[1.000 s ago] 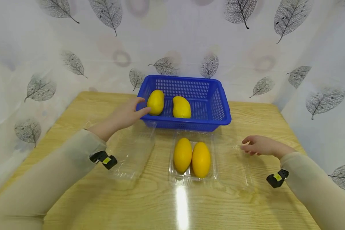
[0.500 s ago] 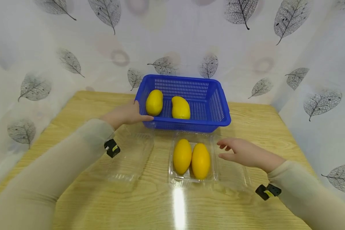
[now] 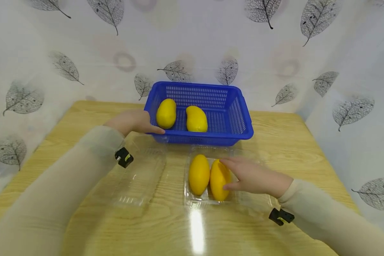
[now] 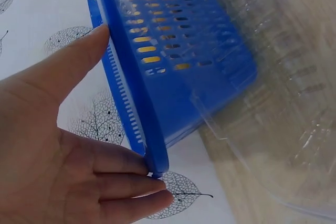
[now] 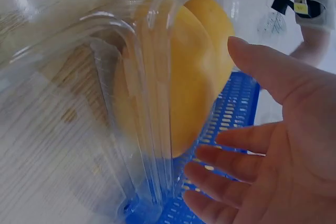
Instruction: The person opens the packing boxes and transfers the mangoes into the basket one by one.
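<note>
My left hand point(image 3: 131, 122) rests at the left front corner of a blue plastic basket point(image 3: 208, 137), its thumb and fingertips touching the rim point(image 4: 137, 85) with the fingers fairly straight. Inside lie two yellow mangoes, one at the left point(image 3: 166, 114) and one nearer the middle point(image 3: 196, 119). In front of the basket stands an unlidded clear plastic container point(image 3: 186, 193) holding two orange-yellow mangoes side by side, the left one point(image 3: 198, 175) and the right one point(image 3: 218, 183). Over that right mango hovers my right hand point(image 3: 251, 176), fingers spread; the right wrist view shows a gap between palm and fruit.
Another clear plastic container point(image 3: 136, 181) lies left of the filled one. A clear lid flap point(image 3: 252, 201) extends to the right under my right hand. The wooden table point(image 3: 153, 231) backs onto a leaf-patterned curtain point(image 3: 192, 42).
My right hand has moved left from beside the clear container to above the right mango. My left hand has come down onto the basket's corner. The view has shifted slightly.
</note>
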A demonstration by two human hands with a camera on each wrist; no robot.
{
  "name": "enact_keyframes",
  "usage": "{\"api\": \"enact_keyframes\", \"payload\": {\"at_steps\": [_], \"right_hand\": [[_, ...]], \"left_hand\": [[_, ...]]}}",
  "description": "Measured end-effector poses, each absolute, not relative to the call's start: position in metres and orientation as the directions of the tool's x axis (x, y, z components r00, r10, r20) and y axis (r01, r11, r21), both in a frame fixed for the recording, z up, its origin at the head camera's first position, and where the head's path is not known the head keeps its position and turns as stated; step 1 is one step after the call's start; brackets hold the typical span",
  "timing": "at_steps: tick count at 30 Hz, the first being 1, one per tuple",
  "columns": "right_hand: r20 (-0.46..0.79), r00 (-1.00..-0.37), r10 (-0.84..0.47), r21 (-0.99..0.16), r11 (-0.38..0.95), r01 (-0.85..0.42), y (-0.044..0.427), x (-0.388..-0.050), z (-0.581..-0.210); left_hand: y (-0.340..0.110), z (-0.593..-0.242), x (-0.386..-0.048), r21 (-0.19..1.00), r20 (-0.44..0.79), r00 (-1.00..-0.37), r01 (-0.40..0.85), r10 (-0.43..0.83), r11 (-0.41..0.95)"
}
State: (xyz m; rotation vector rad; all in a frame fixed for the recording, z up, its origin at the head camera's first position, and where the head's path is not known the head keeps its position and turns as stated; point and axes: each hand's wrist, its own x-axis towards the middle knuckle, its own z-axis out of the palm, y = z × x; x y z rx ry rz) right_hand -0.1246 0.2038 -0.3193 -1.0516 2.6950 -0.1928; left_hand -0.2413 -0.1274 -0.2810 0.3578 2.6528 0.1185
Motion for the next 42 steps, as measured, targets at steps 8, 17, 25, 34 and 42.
{"api": "enact_keyframes", "payload": {"at_steps": [8,17,25,34,42], "right_hand": [[-0.236,-0.713,-0.660,-0.203,0.751,-0.628,0.181,-0.128,-0.330],[-0.190,-0.682,-0.707,-0.185,0.707,-0.682,0.158,-0.129,-0.330],[-0.242,-0.651,-0.719,-0.118,0.688,-0.716,0.145,-0.131,-0.333],[-0.255,-0.649,-0.717,-0.020,0.674,-0.738,0.136,-0.130,-0.337],[-0.216,-0.629,-0.747,-0.025,0.648,-0.761,0.135,-0.131,-0.343]], "left_hand": [[-0.123,-0.270,-0.242,0.059,-0.464,-0.855,0.231,0.231,0.971],[-0.114,-0.259,-0.246,-0.019,-0.482,-0.849,0.257,0.216,0.966],[-0.114,-0.258,-0.247,-0.033,-0.515,-0.832,0.260,0.207,0.965],[-0.115,-0.259,-0.247,-0.028,-0.517,-0.834,0.244,0.195,0.969],[-0.115,-0.260,-0.247,-0.037,-0.520,-0.833,0.240,0.187,0.970]]}}
